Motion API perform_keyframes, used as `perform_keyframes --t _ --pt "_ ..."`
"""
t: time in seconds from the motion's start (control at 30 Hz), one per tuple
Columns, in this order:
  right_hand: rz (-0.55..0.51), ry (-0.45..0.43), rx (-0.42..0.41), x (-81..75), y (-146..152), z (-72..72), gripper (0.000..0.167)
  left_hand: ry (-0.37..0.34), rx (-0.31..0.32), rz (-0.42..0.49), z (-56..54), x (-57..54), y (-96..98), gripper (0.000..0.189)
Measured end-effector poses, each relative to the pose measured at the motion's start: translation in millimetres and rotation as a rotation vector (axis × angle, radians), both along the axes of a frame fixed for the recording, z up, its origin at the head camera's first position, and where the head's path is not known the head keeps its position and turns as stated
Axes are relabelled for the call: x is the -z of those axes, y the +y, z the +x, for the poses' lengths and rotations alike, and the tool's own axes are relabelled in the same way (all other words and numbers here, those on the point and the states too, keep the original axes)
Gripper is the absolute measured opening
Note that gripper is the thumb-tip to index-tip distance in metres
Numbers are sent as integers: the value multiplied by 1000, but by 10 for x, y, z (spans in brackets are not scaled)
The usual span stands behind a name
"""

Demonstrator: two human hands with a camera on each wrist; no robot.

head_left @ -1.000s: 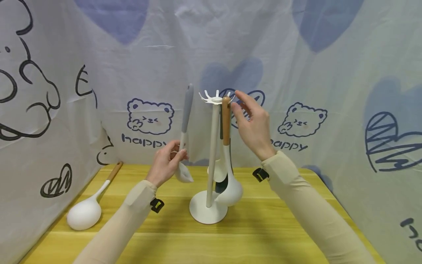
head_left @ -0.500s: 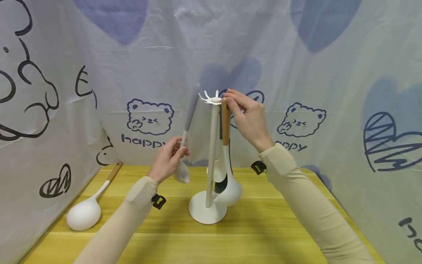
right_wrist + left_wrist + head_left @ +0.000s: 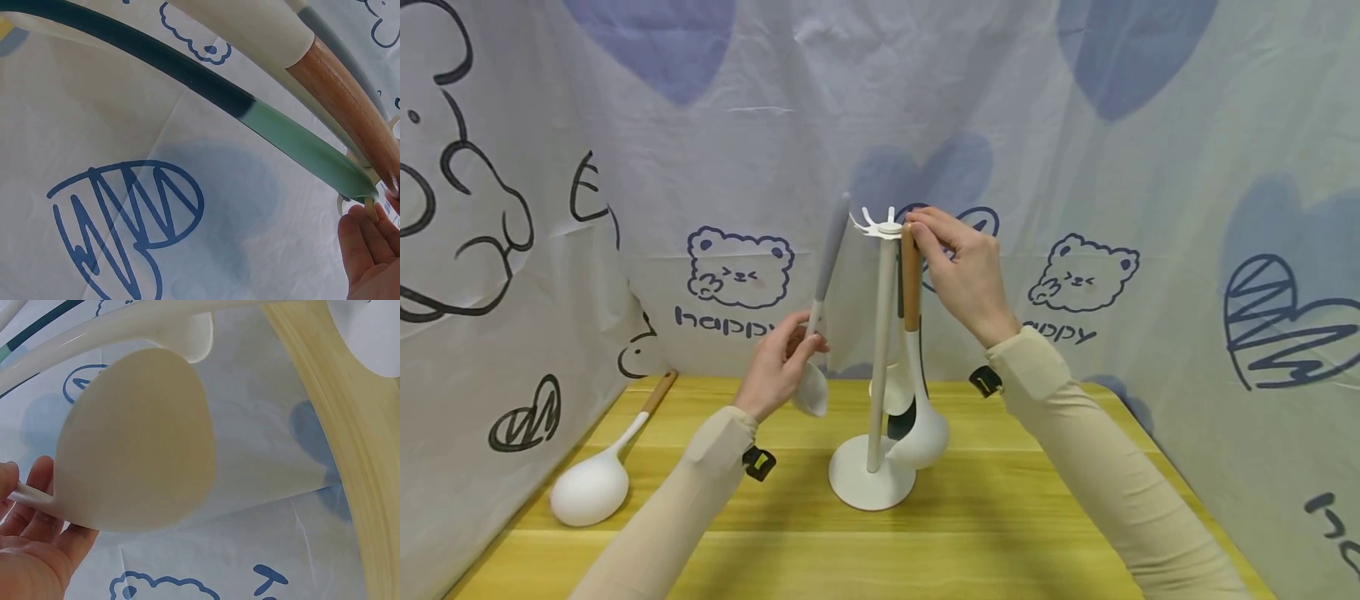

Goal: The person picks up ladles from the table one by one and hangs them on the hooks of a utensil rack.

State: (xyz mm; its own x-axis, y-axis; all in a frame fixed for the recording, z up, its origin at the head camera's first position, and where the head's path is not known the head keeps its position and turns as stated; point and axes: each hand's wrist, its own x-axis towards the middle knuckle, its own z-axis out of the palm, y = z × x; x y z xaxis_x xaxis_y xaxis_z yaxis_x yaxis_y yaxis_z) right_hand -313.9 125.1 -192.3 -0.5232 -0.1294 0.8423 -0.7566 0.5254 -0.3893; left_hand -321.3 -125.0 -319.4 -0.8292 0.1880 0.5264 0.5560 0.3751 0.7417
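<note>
In the head view my left hand point(image 3: 777, 364) grips a white ladle with a grey handle point(image 3: 832, 248) by its neck, bowl down, left of a white utensil rack point(image 3: 880, 358). The ladle's rounded bowl point(image 3: 137, 444) fills much of the left wrist view. My right hand point(image 3: 966, 271) holds the rack's hooked top from the right. Its thumb lies at the upper end of a hanging white ladle's wooden handle point(image 3: 911, 279). Its fingertips point(image 3: 357, 228) meet a hook beside a green handle point(image 3: 306, 147) in the right wrist view, and the hand partly hides that top.
Another white ladle with a wooden handle point(image 3: 591, 483) lies at the left of the yellow wooden table point(image 3: 760, 550). Behind the rack post hang a dark utensil point(image 3: 901, 421) and a pale one point(image 3: 895, 392). Printed cloth point(image 3: 760, 150) walls in the back and sides.
My right hand has moved left onto the rack's top and its fingers have closed there. The grey-handled ladle has tilted, its handle top leaning right toward the hooks.
</note>
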Motion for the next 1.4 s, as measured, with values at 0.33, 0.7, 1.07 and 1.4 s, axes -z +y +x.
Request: perform_keyframes --t 0.33,0.7,1.07,1.4 --pt "14 17 -6 4 -5 -13 31 1 -6 -1 -9 43 -32 32" --pt "15 41 15 -16 -13 -12 30 15 -30 -13 -22 82 -67 36" --pt "17 47 21 -34 -10 -17 30 25 -39 -22 0 75 -60 43" --pt "18 43 26 -19 -10 -21 30 73 -109 -22 -42 96 -140 43"
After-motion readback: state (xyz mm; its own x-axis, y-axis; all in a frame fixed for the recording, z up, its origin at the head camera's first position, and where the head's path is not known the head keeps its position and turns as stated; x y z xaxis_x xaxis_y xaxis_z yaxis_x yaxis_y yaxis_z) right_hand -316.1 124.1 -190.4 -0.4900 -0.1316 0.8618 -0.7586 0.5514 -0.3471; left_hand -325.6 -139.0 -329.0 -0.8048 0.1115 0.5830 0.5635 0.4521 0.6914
